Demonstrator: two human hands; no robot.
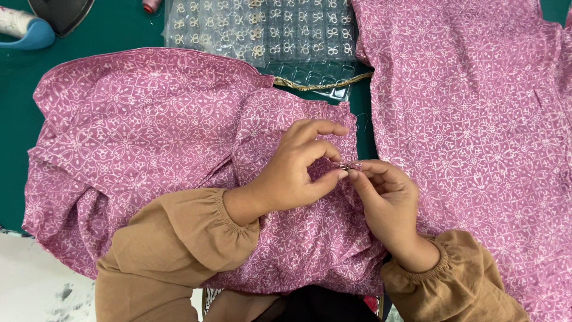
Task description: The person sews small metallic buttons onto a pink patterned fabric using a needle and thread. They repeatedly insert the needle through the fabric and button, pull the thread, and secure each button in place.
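Note:
A pink garment (131, 143) with a white floral print lies spread on a green table (18, 131). My left hand (295, 170) pinches a fold of this cloth near its edge, thumb against forefinger. My right hand (387, 200) meets it fingertip to fingertip, and between the two sits a small metal fastener (347, 166). Both hands hold it against the fabric. Brown sleeves with gathered cuffs cover both wrists. Whether a needle or thread is present I cannot tell.
A second piece of the same pink cloth (476, 119) covers the right side. A clear plastic tray (268, 30) of several small bow-shaped fasteners lies at the top centre. A dark iron (59, 12) and a blue-and-white object (24, 27) sit at top left, with a thread spool (151, 5).

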